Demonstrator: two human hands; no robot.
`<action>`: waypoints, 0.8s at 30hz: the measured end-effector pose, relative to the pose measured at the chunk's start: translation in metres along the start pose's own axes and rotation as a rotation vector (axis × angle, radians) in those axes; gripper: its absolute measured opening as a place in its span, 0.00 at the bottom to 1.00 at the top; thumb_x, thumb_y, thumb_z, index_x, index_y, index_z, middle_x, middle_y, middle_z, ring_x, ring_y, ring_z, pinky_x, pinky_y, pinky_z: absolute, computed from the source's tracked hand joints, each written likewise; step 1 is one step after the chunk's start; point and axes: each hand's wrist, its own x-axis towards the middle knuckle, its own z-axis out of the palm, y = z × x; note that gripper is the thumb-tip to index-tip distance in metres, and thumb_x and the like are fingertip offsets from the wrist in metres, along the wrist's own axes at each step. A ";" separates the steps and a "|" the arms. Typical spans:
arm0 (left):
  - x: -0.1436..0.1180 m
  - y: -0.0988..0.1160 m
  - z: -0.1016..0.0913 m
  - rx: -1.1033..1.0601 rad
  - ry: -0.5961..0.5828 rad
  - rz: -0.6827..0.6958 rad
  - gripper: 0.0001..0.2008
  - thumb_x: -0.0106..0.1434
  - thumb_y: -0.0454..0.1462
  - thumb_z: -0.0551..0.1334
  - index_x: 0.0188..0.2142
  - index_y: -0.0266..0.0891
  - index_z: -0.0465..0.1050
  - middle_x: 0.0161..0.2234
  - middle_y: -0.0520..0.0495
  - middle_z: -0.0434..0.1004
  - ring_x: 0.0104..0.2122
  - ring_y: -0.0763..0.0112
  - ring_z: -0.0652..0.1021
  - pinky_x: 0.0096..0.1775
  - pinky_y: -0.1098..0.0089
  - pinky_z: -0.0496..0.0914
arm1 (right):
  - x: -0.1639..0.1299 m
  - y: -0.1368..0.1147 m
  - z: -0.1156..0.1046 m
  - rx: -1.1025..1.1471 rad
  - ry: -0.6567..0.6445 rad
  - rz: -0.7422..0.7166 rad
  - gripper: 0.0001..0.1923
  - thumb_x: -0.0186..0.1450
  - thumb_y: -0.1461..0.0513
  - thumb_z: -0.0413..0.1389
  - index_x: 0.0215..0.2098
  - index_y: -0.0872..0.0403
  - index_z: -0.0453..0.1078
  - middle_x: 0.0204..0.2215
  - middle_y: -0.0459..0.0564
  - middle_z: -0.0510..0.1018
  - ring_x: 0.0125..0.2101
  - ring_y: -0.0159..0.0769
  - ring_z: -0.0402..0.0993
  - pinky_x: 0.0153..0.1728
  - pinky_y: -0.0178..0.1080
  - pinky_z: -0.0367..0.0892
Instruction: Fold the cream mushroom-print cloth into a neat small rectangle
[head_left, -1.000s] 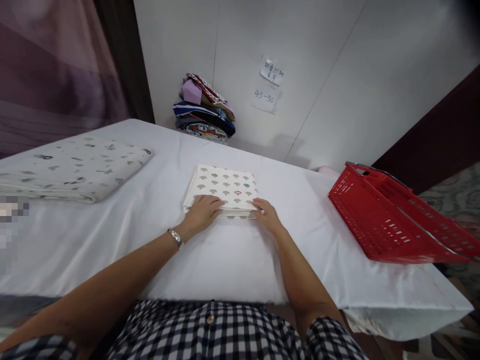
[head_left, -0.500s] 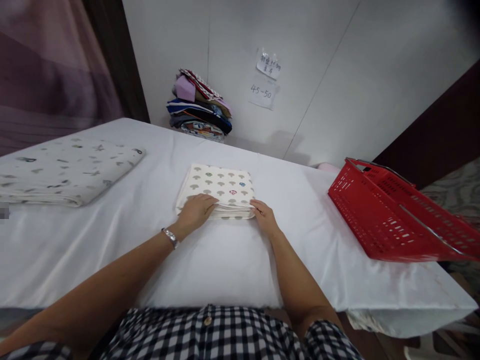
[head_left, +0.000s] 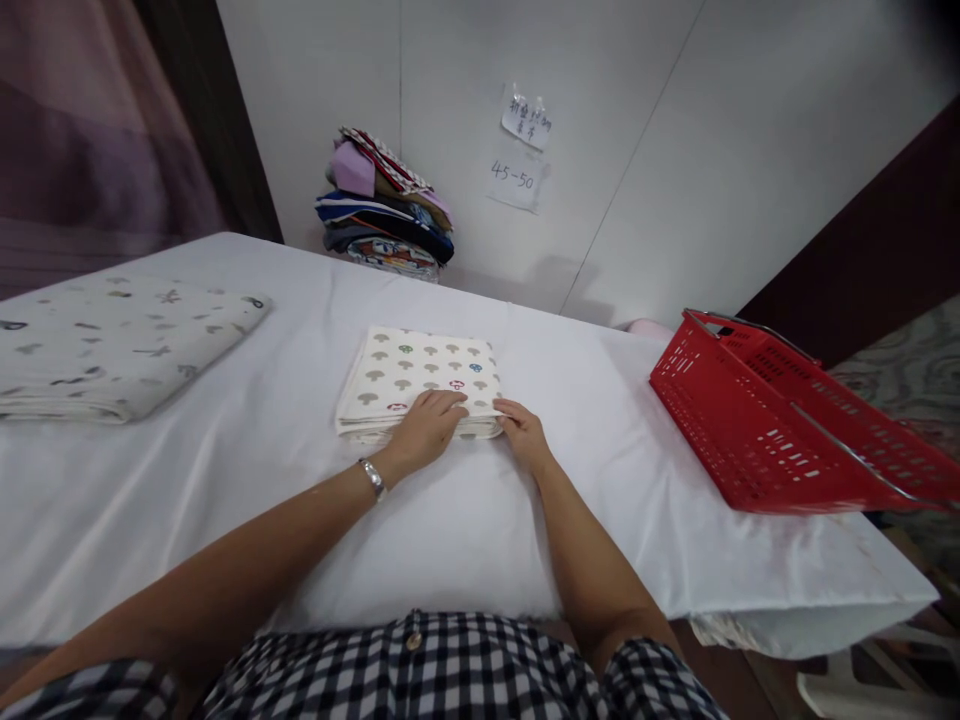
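A folded white cloth (head_left: 420, 365) printed with grey mushrooms and a few green, blue and red ones lies in the middle of the table, its layered front edge towards me. My left hand (head_left: 429, 430) rests with its fingers stretched flat on top of the cloth, just at the front edge. At the front right corner, my right hand (head_left: 523, 432) has its fingertips closed on the edge of the cloth; its thumb is partly hidden. A silver bracelet (head_left: 373, 480) circles my left wrist.
The table wears a white cover (head_left: 600, 420). Left lies another folded cloth (head_left: 142, 340) with a scattered print; right, a red plastic basket (head_left: 757, 430) with metal handles. A pile of folded fabrics (head_left: 386, 215) stands against the wall behind, beside two taped paper notes (head_left: 521, 150).
My left hand has slid right along the front edge, closer to my right hand, uncovering the cloth's front left corner. The right hand stays at its corner. The view has shifted slightly.
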 end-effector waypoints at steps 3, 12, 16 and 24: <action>0.008 0.000 0.003 0.021 0.007 0.063 0.14 0.59 0.23 0.50 0.35 0.37 0.71 0.47 0.41 0.72 0.48 0.62 0.69 0.48 0.59 0.64 | -0.001 0.004 0.002 0.006 0.018 0.005 0.13 0.59 0.61 0.55 0.41 0.51 0.75 0.47 0.51 0.76 0.48 0.40 0.70 0.49 0.44 0.67; 0.017 0.012 0.004 0.046 -0.021 0.084 0.15 0.61 0.25 0.51 0.41 0.38 0.72 0.46 0.43 0.72 0.48 0.63 0.70 0.50 0.58 0.63 | -0.003 0.004 0.006 0.050 0.056 0.056 0.07 0.59 0.60 0.55 0.35 0.52 0.72 0.46 0.50 0.75 0.41 0.37 0.74 0.41 0.39 0.71; 0.024 0.021 0.006 0.065 -0.076 0.100 0.13 0.65 0.30 0.51 0.41 0.39 0.73 0.47 0.43 0.72 0.49 0.63 0.70 0.53 0.58 0.60 | -0.003 0.002 0.006 0.050 0.045 0.059 0.07 0.59 0.59 0.56 0.34 0.52 0.72 0.46 0.50 0.75 0.40 0.36 0.73 0.41 0.38 0.71; 0.036 0.026 0.019 0.134 -0.117 0.082 0.13 0.64 0.29 0.51 0.38 0.37 0.74 0.49 0.42 0.71 0.50 0.61 0.68 0.54 0.56 0.58 | -0.003 -0.002 0.005 0.081 0.029 0.053 0.08 0.59 0.59 0.56 0.35 0.52 0.73 0.47 0.50 0.74 0.43 0.37 0.72 0.43 0.39 0.71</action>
